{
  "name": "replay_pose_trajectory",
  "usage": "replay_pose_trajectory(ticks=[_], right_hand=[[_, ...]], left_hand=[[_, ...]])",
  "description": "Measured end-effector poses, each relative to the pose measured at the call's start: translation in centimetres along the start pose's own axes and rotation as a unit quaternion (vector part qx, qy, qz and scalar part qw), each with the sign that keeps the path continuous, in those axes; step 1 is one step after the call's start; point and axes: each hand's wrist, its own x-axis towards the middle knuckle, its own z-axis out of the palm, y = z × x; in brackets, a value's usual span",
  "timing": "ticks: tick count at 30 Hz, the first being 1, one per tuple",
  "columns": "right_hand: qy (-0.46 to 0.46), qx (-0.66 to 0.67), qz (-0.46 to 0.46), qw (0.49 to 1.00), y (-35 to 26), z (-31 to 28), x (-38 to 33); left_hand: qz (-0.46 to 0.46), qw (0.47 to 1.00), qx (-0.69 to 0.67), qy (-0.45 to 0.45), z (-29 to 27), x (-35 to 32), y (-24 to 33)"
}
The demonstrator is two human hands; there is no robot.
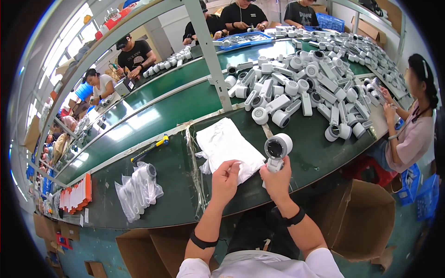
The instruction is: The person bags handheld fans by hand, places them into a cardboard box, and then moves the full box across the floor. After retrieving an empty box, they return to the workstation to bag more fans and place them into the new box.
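Observation:
My right hand (278, 180) is closed round the grip of a white handheld fan (280, 145), holding it upright with its round, dark-centred head on top. To its left, my left hand (225, 183) pinches the near right part of a stack of thin white plastic bags (228, 142) lying on the dark green worktop. The fan's lower grip is mostly hidden by my fingers. Just beyond my hands spreads a big heap of similar fans (303, 90). Several bagged fans (138, 191) lie together on the left.
A yellow-and-black handled tool (155, 146) lies beyond the bagged fans, and orange-and-white boxes (76, 194) stand far left. A metal post (208, 55) rises at the bench's back edge. Open cartons (361, 217) sit below. A co-worker (412, 120) sits at right; others work across the green belt (162, 106).

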Motion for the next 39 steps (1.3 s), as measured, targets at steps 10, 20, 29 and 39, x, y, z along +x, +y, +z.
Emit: replay_pose_trajectory(ticks=[10,20,29,39], right_hand=[[-0.104,-0.122,-0.064,0.985,-2.1,0.6,0.2],[-0.097,-0.205,-0.12,0.967,-4.5,-1.9,0.0],[-0.457,0.028,0.219,0.862,-5.7,-8.0,-2.8],[-0.537,-0.072,0.258,0.8,-5.9,-5.4,0.8]], left_hand=[[0.034,0.999,0.014,-0.016,0.3,-0.4,0.6],[0.015,0.997,0.072,0.024,0.8,-0.4,1.6],[-0.006,1.0,0.018,-0.004,0.8,0.0,1.1],[-0.056,0.99,-0.047,-0.12,-1.8,0.4,1.5]])
